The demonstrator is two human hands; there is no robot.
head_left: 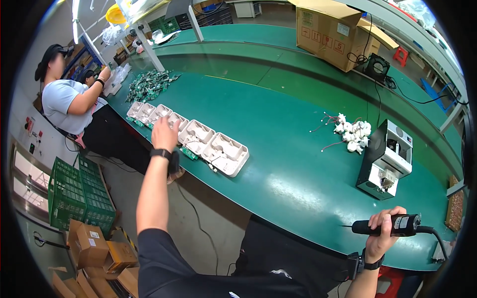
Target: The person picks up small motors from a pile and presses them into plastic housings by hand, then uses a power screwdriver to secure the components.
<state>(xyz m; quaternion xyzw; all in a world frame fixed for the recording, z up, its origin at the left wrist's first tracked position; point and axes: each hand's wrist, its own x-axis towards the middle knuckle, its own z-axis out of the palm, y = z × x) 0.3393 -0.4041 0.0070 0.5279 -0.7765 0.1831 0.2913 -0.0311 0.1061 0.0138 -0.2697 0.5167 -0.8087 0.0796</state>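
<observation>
Across the left part of the green table (298,149) runs a row of several white plastic housings, among them the nearest housing (237,155), which lies open side up with a wire in it. My left hand (165,134) is over the middle of that row, fingers stretched and apart; whether the fingertips touch a housing is hard to tell. Small green circuit boards (189,153) lie along the row's near edge. In my right hand (381,239) is a black corded electric screwdriver (362,227), held level over the table's front edge, its thin bit pointing left.
Right of centre lie white parts with red wires (354,133), beside a black-and-white machine (385,164). A heap of circuit boards (149,85) is at the far left. Beyond are a cardboard box (323,39) and a black fan (376,67). A co-worker (69,99) is at the left.
</observation>
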